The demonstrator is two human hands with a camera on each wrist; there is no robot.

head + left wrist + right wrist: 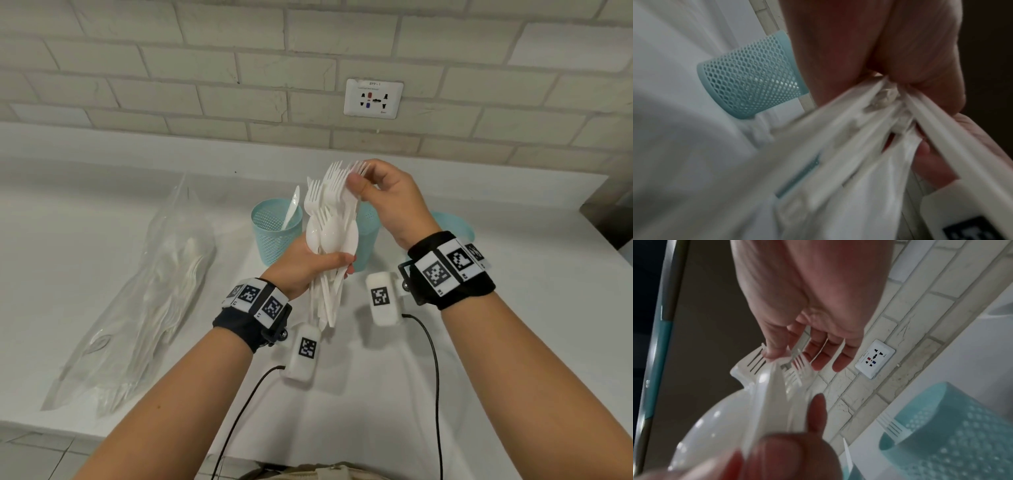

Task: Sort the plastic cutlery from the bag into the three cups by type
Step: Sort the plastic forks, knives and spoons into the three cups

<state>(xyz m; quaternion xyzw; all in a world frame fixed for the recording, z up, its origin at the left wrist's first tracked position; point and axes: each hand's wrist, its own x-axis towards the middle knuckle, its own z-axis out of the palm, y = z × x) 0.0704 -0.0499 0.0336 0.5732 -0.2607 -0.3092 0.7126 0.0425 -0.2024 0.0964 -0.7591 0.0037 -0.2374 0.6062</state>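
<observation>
My left hand grips a thick bundle of white plastic cutlery, forks and spoons mixed, upright above the counter. In the left wrist view its fingers wrap the handles. My right hand pinches a fork head at the bundle's top between thumb and fingers. Three teal mesh cups stand behind: the left cup holds one spoon, the middle cup is half hidden, and the right cup sits behind my wrist. One cup holds a fork.
The clear plastic bag lies flat on the white counter to the left, with more white cutlery inside. A brick wall with a socket runs behind the cups. Cables hang from both wrist cameras over the front edge.
</observation>
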